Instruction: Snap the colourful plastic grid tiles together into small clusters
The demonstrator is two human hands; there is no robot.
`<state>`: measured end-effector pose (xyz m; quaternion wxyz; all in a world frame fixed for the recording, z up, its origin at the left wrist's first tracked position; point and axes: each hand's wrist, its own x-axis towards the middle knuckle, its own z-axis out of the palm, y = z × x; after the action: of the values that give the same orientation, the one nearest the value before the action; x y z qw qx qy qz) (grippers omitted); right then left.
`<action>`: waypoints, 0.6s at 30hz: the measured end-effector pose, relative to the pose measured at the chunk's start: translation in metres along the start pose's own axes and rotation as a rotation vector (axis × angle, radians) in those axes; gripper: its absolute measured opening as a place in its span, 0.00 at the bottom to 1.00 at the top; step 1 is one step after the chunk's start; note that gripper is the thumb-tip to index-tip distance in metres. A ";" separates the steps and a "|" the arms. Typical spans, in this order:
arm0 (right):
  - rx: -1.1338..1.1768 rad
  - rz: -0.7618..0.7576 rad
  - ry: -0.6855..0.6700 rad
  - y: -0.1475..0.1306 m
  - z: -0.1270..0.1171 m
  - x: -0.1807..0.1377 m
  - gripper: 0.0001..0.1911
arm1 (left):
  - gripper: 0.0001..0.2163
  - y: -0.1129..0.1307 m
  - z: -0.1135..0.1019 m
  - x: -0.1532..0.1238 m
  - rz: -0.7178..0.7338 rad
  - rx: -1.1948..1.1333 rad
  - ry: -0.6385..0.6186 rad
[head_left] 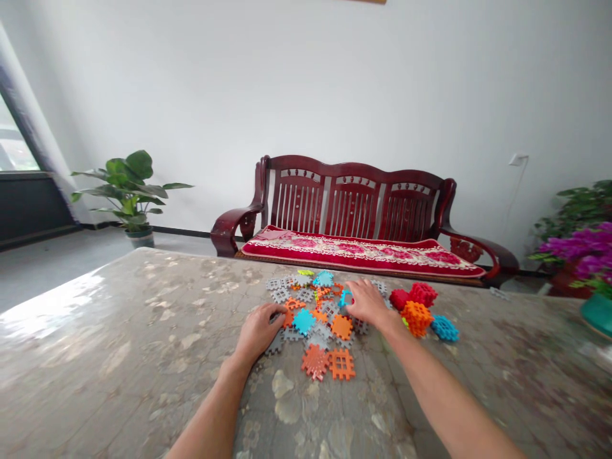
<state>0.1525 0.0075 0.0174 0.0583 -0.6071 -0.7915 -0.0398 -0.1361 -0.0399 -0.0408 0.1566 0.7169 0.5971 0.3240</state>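
A pile of flat interlocking plastic tiles [320, 333] in grey, orange and blue lies on the table between my hands. My left hand [262, 327] is at the pile's left edge, its fingers closed at an orange tile [287, 318] that they partly cover. On the far right side of the pile, my right hand [367, 301] pinches a blue open-frame tile [345, 298]. A solid blue tile [304, 322] lies flat between the hands. Closest to me are a solid orange tile [315, 362] and an orange window tile [342, 364].
Right of my right hand stand stacked red tiles [422, 294], orange tiles [417, 318] and blue tiles [445, 328]. A patterned cloth covers the table [143, 357]. Beyond it is a wooden bench [354, 201]. Purple flowers [581, 248] stand at the right edge, a potted plant [134, 185] at left.
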 end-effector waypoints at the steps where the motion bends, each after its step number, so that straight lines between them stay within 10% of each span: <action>1: 0.006 -0.008 0.030 0.001 -0.004 -0.006 0.26 | 0.13 0.000 0.000 0.000 0.000 0.002 -0.001; 8: 0.233 -0.005 0.397 0.031 -0.014 -0.066 0.25 | 0.14 -0.003 0.001 0.002 -0.003 0.001 -0.018; 18: 0.355 0.353 0.653 0.162 0.020 -0.129 0.28 | 0.15 -0.011 0.005 0.006 0.005 0.008 -0.015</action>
<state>0.3413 -0.0709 -0.0220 0.4161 -0.6695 -0.6098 -0.0823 -0.1409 -0.0305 -0.0497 0.1575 0.7213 0.5955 0.3167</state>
